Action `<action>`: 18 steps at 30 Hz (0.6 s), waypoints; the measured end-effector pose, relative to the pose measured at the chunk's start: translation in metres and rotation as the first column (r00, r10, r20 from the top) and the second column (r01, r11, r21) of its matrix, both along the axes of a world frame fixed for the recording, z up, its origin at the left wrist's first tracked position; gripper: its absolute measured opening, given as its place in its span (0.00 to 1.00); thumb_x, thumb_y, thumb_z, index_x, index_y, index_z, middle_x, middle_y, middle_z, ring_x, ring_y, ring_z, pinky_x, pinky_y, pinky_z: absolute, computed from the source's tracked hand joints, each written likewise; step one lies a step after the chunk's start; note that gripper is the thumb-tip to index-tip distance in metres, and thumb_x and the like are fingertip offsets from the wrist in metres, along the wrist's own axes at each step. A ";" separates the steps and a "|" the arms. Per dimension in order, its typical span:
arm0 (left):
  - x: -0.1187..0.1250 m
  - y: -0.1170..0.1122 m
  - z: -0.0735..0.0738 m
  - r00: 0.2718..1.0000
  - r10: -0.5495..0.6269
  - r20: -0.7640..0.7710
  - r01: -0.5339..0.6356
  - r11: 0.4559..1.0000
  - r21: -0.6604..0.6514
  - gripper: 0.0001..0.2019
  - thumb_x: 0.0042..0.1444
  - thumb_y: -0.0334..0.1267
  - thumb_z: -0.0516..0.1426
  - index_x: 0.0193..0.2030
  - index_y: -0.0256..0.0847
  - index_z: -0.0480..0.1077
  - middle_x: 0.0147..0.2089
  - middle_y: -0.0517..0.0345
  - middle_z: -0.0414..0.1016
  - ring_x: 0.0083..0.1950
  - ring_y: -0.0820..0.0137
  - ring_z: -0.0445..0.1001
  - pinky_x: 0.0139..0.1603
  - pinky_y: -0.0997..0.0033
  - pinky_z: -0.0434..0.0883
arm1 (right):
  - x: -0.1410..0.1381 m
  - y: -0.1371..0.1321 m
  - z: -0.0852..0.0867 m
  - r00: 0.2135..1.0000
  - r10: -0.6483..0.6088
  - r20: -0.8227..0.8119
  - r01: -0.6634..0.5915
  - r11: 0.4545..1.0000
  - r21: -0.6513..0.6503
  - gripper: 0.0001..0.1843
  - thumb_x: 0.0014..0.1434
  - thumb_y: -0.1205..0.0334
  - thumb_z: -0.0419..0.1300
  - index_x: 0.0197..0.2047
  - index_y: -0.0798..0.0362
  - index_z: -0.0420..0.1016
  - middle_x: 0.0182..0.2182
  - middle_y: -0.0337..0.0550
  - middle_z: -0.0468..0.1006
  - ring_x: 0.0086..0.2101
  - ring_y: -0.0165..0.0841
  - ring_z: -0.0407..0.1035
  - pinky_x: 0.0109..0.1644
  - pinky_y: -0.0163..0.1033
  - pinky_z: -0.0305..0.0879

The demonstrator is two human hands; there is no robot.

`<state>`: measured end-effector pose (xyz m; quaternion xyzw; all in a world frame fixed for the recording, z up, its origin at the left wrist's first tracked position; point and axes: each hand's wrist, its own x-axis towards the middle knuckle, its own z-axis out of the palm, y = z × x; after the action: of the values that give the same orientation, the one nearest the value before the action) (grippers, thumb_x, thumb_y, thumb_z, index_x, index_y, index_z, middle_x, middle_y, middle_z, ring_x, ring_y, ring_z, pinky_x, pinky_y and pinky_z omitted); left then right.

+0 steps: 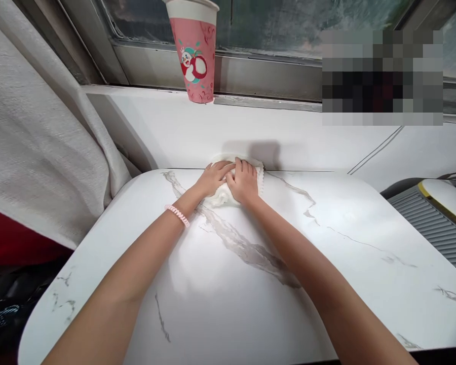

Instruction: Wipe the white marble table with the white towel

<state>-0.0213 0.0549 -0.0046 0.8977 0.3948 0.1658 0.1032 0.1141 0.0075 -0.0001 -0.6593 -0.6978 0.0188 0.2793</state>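
Note:
Both my hands lie flat on a white cloth (219, 197) at the far edge of a white marble-patterned table (327, 253). My left hand (212, 177) rests palm down on the cloth's left part, fingers stretched toward the right. My right hand (243, 180) presses beside it, fingers spread and pointing away from me. The two hands touch each other. A pink coiled band circles my left wrist (177, 215). Most of the cloth is hidden under the hands.
A pink paper cup (194, 50) with a cartoon print stands on the white window ledge (289, 132) behind the table. A grey-white curtain (34, 142) hangs at the left. A grey ribbed object (433, 223) lies at the right edge.

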 end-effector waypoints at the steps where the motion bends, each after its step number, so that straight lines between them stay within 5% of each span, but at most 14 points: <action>1: 0.001 -0.002 0.001 1.000 0.005 -0.002 -0.005 1.000 -0.003 0.24 0.67 0.44 0.43 0.68 0.46 0.55 0.70 0.51 0.58 0.70 0.61 0.54 0.70 0.51 0.51 | 0.001 0.000 -0.001 1.000 0.005 -0.023 -0.005 1.000 0.008 0.30 0.63 0.62 0.47 0.66 0.65 0.56 0.61 0.59 0.65 0.60 0.46 0.57 0.66 0.52 0.46; 7: 0.005 -0.025 0.009 0.994 0.101 -0.050 -0.103 0.994 -0.027 0.25 0.68 0.45 0.41 0.70 0.46 0.52 0.72 0.50 0.54 0.72 0.60 0.51 0.70 0.42 0.47 | 0.005 -0.010 -0.001 0.999 0.049 -0.022 -0.050 0.998 -0.040 0.32 0.66 0.61 0.47 0.69 0.69 0.51 0.63 0.58 0.62 0.63 0.42 0.54 0.69 0.47 0.42; 18: -0.019 -0.103 0.010 0.977 0.184 -0.110 -0.187 0.982 -0.014 0.26 0.66 0.42 0.41 0.70 0.40 0.51 0.73 0.44 0.51 0.74 0.57 0.46 0.69 0.39 0.45 | -0.008 -0.075 -0.001 0.973 0.227 0.050 -0.227 0.974 0.003 0.26 0.66 0.61 0.48 0.64 0.65 0.61 0.60 0.56 0.66 0.61 0.41 0.56 0.68 0.47 0.45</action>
<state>-0.0402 -0.0479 0.0052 0.8633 0.4839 0.1210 0.0764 0.1058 -0.0674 -0.0010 -0.5743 -0.7754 0.0313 0.2608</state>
